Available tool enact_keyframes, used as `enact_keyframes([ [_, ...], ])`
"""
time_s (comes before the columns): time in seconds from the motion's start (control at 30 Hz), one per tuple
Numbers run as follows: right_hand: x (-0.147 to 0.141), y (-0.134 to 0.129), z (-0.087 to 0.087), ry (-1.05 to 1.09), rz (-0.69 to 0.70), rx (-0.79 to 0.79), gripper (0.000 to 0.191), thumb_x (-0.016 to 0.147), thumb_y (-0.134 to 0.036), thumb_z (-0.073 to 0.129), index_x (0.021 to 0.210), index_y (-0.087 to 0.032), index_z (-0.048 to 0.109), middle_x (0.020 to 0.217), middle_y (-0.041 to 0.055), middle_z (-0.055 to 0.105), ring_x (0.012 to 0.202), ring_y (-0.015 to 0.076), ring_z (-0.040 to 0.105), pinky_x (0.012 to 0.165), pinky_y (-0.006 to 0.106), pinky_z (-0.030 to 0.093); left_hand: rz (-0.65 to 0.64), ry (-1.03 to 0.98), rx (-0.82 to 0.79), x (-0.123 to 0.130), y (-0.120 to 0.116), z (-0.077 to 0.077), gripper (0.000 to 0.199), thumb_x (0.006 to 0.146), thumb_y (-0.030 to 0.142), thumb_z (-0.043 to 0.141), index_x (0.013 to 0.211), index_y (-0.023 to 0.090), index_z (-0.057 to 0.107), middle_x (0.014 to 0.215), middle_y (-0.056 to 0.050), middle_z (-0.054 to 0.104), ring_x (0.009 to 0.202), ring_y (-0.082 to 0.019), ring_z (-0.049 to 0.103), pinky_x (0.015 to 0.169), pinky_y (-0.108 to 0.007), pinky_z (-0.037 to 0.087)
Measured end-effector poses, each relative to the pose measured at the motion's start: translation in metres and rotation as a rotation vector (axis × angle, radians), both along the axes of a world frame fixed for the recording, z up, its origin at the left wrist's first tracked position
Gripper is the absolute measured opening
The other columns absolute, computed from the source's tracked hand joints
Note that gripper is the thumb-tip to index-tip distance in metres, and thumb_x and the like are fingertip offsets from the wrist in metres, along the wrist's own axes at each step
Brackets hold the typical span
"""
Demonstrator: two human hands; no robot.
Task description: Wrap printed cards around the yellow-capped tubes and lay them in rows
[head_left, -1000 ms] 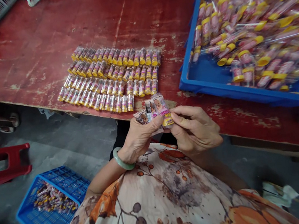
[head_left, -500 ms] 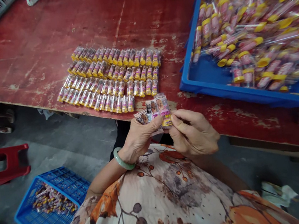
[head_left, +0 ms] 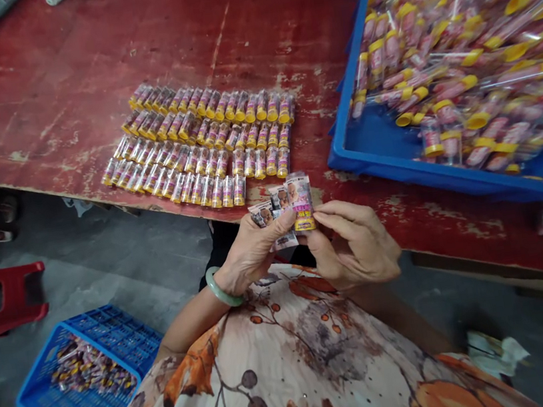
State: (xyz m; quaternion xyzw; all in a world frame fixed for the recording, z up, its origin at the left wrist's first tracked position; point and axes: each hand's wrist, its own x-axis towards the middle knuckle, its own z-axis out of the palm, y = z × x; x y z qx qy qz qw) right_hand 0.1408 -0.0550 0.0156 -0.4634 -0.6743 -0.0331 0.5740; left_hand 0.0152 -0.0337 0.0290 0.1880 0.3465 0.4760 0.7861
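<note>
Holding upright, long axis pointing away from the body and yellow cap down, a printed tube packet in the closed left hand, with the right hand pinching near its cap, just beside the tabletop edge.

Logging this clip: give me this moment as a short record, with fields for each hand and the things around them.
left hand: pinches printed packets; green bangle on wrist
right hand: pinches the same packets from the other side
surface: worn red-painted table
on surface: rows of yellow-capped tubes; blue tray of wrapped tubes
floor: blue crate holding small packets
</note>
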Motion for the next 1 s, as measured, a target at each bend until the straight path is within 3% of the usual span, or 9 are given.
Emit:
enact_keyframes([
  [0.23, -0.003, -0.003, -0.002, -0.008, -0.014, 0.012, 0.027, 0.076, -0.006, 0.067, 0.099, -0.02, 0.068, 0.097, 0.0054, 0.071, 0.077, 0.0171, 0.07, 0.065, 0.027, 0.059, -0.017, 0.016, -0.03, -0.001, -0.001, 0.0, 0.029, 0.06, 0.031, 0.086, 0.081, 0.016, 0.073, 0.085, -0.003, 0.074, 0.069, -0.013, 0.066, 0.071, -0.028, 0.054],
  [0.47, -0.003, -0.006, -0.003, -0.088, -0.071, -0.005, 0.023, 0.077, -0.005, 0.068, 0.095, -0.02, 0.067, 0.095, 0.0065, 0.071, 0.076, 0.0177, 0.07, 0.063, 0.028, 0.059, -0.016, 0.028, -0.045, 0.0, -0.002, -0.005, 0.032, 0.064, 0.03, 0.084, 0.091, 0.017, 0.074, 0.089, -0.004, 0.074, 0.078, -0.018, 0.069, 0.076, -0.033, 0.055],
  [0.73, 0.0, 0.002, -0.011, -0.212, -0.036, 0.095, 0.029, 0.072, -0.001, 0.069, 0.097, -0.017, 0.066, 0.094, 0.0087, 0.071, 0.077, 0.0167, 0.069, 0.065, 0.025, 0.056, 0.012, 0.019, -0.002, -0.004, 0.003, -0.011, 0.027, 0.067, 0.028, 0.083, 0.089, 0.015, 0.074, 0.085, -0.004, 0.074, 0.073, -0.012, 0.066, 0.075, -0.025, 0.053],
  [0.8, 0.005, 0.007, -0.008, -0.18, 0.102, -0.015, 0.029, 0.075, -0.006, 0.068, 0.102, -0.017, 0.066, 0.099, 0.0098, 0.07, 0.078, 0.0169, 0.068, 0.068, 0.028, 0.057, 0.047, 0.037, 0.018, -0.008, 0.006, -0.012, 0.026, 0.068, 0.028, 0.082, 0.089, 0.015, 0.074, 0.086, -0.004, 0.074, 0.073, -0.012, 0.066, 0.075, -0.026, 0.053],
  [0.9, 0.007, 0.02, -0.001, 0.035, 0.305, -0.332, 0.029, 0.079, -0.015, 0.065, 0.107, -0.019, 0.064, 0.098, 0.0078, 0.069, 0.069, 0.0139, 0.064, 0.065, 0.029, 0.056, 0.094, 0.085, 0.051, -0.016, 0.012, -0.017, 0.029, 0.067, 0.031, 0.083, 0.089, 0.014, 0.074, 0.087, -0.005, 0.074, 0.072, -0.015, 0.067, 0.074, -0.029, 0.055],
  [1.0, -0.005, 0.044, 0.006, 0.356, 0.316, -0.578, 0.029, 0.076, -0.025, 0.072, 0.102, -0.017, 0.064, 0.085, 0.0042, 0.069, 0.061, 0.0113, 0.061, 0.055, 0.024, 0.054, 0.12, 0.132, 0.121, -0.025, 0.019, -0.023, 0.034, 0.065, 0.032, 0.084, 0.092, 0.014, 0.074, 0.087, -0.005, 0.075, 0.074, -0.016, 0.068, 0.076, -0.03, 0.055],
])
